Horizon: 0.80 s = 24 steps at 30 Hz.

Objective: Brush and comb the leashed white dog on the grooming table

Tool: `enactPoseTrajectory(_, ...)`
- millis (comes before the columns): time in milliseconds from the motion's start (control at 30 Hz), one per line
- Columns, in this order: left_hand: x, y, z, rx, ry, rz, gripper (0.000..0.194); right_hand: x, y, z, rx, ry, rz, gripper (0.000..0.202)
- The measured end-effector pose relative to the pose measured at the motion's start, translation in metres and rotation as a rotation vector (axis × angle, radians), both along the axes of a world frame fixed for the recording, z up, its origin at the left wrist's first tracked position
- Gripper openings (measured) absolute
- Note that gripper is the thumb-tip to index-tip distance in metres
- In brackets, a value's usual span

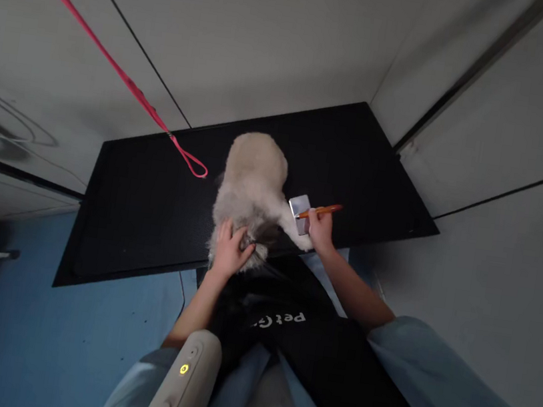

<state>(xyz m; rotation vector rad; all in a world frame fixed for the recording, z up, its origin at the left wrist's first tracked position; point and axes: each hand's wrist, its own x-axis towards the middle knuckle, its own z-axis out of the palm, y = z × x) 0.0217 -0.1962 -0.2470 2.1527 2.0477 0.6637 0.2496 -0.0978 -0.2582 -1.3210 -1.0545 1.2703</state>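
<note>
A small dog (257, 161) with pale, close-cut fur on its back and greyer, longer fur about the head is on the black table, its head toward me. My left hand (230, 250) is curved over the dog's head, thumb apart from the fingers, holding it near the table's front edge. One pale foreleg (289, 223) stretches out to the right. My right hand (320, 229) is closed around the orange handle of a slicker brush (299, 211). The brush head lies at the foreleg, its flat silvery back facing up; its bristles are hidden.
The black grooming table (133, 211) stands by a grey wall. A pink loop leash (140, 96) hangs down over its left part. A black apron (285, 286) covers my front at the near edge. A pale device with a yellow light (191, 374) is close below. Blue floor (97, 327) shows at left.
</note>
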Motion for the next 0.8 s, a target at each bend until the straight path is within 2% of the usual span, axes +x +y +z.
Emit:
enactPoseTrajectory(67,0.008,-0.001,0.009,0.009,0.072,-0.029,0.043,0.001,0.003,-0.001,0.053,-0.007,0.075,0.032)
enactPoseTrajectory(133,0.016,0.001,0.018,-0.02,0.126,-0.062,0.045,0.0,0.005,-0.001,0.031,-0.023,0.235,0.032)
enactPoseTrajectory(167,0.018,0.004,0.021,-0.044,0.14,-0.058,0.047,-0.001,0.006,-0.002,0.0,-0.035,0.256,0.032)
enactPoseTrajectory(200,0.019,0.008,0.024,-0.068,0.144,-0.035,0.047,0.0,0.008,-0.001,-0.025,-0.044,0.208,0.031)
enactPoseTrajectory(267,0.018,0.018,0.027,-0.095,0.106,0.06,0.04,0.001,0.009,0.002,-0.027,-0.025,0.005,0.03)
enactPoseTrajectory(300,0.015,0.024,0.027,-0.099,0.054,0.113,0.034,0.001,0.009,0.004,-0.007,-0.003,-0.015,0.029)
enactPoseTrajectory(333,0.012,0.03,0.027,-0.098,-0.028,0.165,0.028,0.0,0.008,0.007,0.02,0.019,0.062,0.028)
enactPoseTrajectory(400,0.004,0.04,0.024,-0.108,-0.266,0.26,0.024,-0.008,0.008,0.016,0.084,0.032,0.371,0.028)
enactPoseTrajectory(433,0.0,0.043,0.023,-0.115,-0.398,0.313,0.028,-0.015,0.01,0.021,0.115,0.022,0.507,0.027)
enactPoseTrajectory(467,-0.004,0.045,0.021,-0.121,-0.517,0.377,0.034,-0.022,0.015,0.027,0.141,0.008,0.581,0.026)
enactPoseTrajectory(500,-0.007,0.046,0.02,-0.125,-0.612,0.45,0.04,-0.03,0.022,0.033,0.167,0.0,0.555,0.024)
enactPoseTrajectory(600,-0.013,0.041,0.016,-0.127,-0.755,0.616,0.055,-0.049,0.046,0.048,0.264,0.045,0.228,0.023)
enactPoseTrajectory(633,-0.015,0.039,0.014,-0.128,-0.773,0.631,0.058,-0.053,0.051,0.051,0.299,0.058,0.222,0.023)
enactPoseTrajectory(667,-0.016,0.038,0.012,-0.134,-0.782,0.633,0.06,-0.056,0.054,0.052,0.327,0.061,0.304,0.024)
enactPoseTrajectory(733,-0.017,0.038,0.007,-0.139,-0.773,0.639,0.062,-0.061,0.055,0.051,0.319,0.029,0.613,0.025)
enactPoseTrajectory(767,-0.018,0.039,0.004,-0.125,-0.759,0.645,0.062,-0.062,0.055,0.049,0.282,0.009,0.691,0.026)
enactPoseTrajectory(800,-0.018,0.041,0.001,-0.103,-0.743,0.653,0.061,-0.064,0.054,0.047,0.242,0.003,0.658,0.027)
